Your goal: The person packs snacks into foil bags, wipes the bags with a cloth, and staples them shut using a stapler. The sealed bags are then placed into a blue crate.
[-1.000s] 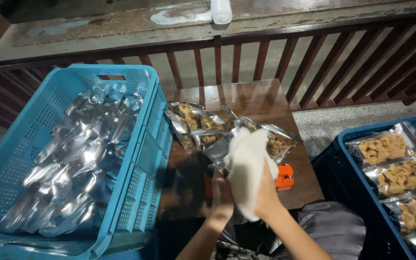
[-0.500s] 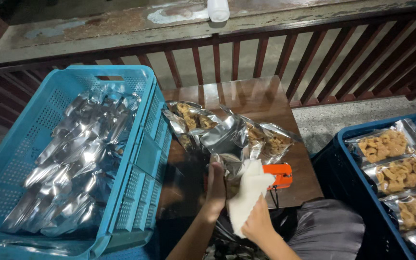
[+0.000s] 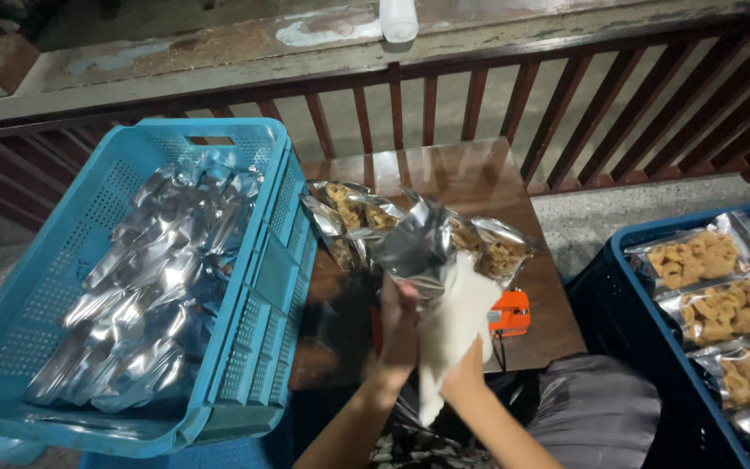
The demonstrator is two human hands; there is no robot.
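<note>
Since a moment ago both hands have lifted: left hand (image 3: pixel 399 326) pinches the silver pouch (image 3: pixel 414 247) while right hand (image 3: pixel 466 369) grips the white cloth (image 3: pixel 453 317) against it.

Count taken from the head view. Crates — two: one light-blue crate (image 3: pixel 253 287) at left, one dark-blue crate (image 3: pixel 618 304) at right. Hands: two, the left hand (image 3: pixel 398 326) and right hand (image 3: pixel 466 378). One white cloth (image 3: pixel 453 326). One silver pouch (image 3: pixel 414 247) raised above the table (image 3: pixel 470 178). One orange device (image 3: pixel 510 313). Snack packets in the dark-blue crate — at least four visible. Silver pouches in the light-blue crate are heaped; number cannot be told.
</note>
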